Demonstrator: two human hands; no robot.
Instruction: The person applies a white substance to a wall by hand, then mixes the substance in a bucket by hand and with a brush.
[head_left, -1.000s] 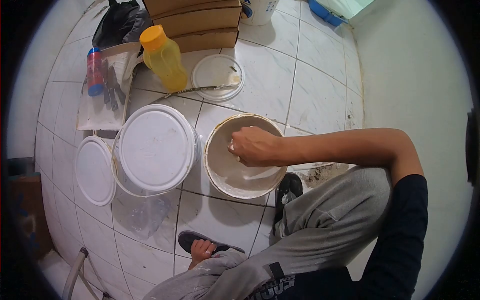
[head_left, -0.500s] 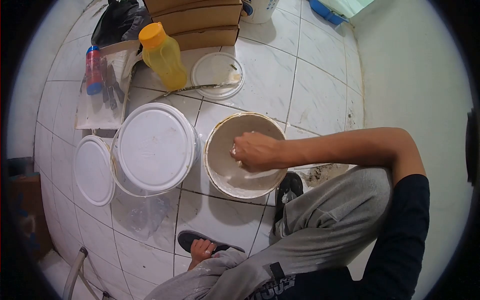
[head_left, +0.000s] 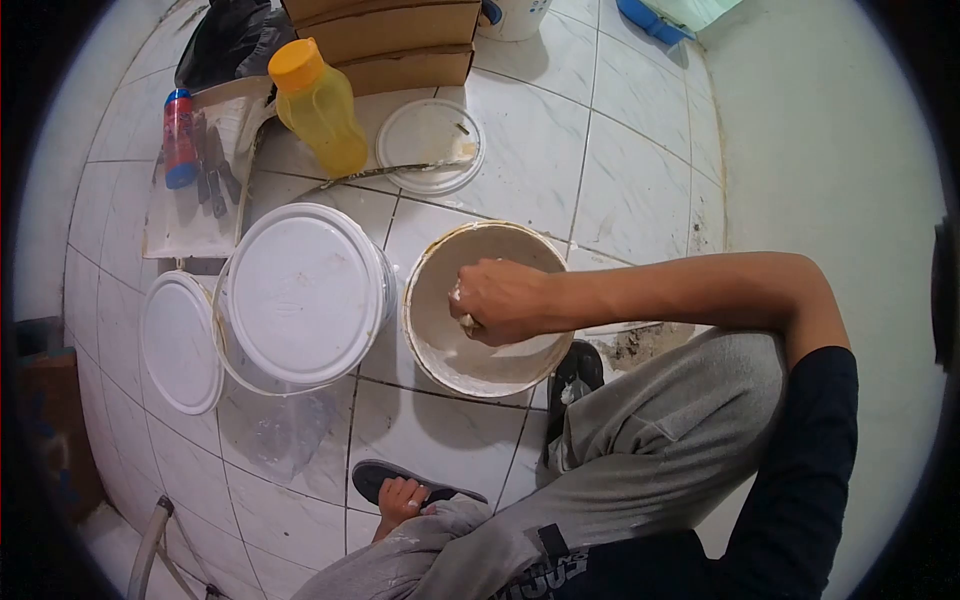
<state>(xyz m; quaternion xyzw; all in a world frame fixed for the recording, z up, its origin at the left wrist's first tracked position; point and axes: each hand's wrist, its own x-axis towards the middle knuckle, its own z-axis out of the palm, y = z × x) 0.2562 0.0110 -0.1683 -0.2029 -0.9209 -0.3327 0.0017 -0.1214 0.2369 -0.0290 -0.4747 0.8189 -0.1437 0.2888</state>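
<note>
My right hand point(head_left: 503, 302) is closed, over the open mouth of a round bucket point(head_left: 425, 345) with pale residue on its inner wall. Whitish material clings to its fingers, and a small pale bit shows under them; what the fist holds, if anything, I cannot make out. My left hand is out of view. Left of the bucket, close by, stands a larger container with a white lid point(head_left: 300, 293) on top.
Another white lid point(head_left: 182, 343) lies at the left. Farther back are a yellow bottle point(head_left: 325, 120), a stained lid point(head_left: 430, 130) with a stick across it, a tray point(head_left: 160, 235) with tools and a red-blue bottle point(head_left: 179, 140), and cardboard boxes point(head_left: 400, 40). My sandalled feet are near the bucket.
My right hand has shifted slightly left inside the bucket's outline and its wrist has turned a little. The view has moved slightly, so the floor items appear a bit farther left.
</note>
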